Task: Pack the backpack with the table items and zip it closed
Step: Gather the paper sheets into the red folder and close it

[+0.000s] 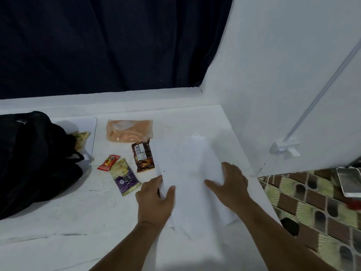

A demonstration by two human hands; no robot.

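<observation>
A black backpack (33,161) lies at the left of the white table (58,222), with a yellow-green snack packet (82,138) at its opening. A white folded cloth (189,178) lies right of centre. My left hand (154,200) holds its left edge, thumb on top and fingers tucked beneath. My right hand (228,182) rests flat on its right side. Beside the cloth lie a brown wrapper (142,155), a purple layer-cake packet (125,176), a small red packet (108,162) and an orange-filled clear bag (129,131).
A white wall panel (283,85) rises at the table's right edge, and a dark curtain (107,42) hangs behind. Beyond the right edge is patterned tiled floor (312,208), with a phone-like device (349,181) and a dark object (290,225).
</observation>
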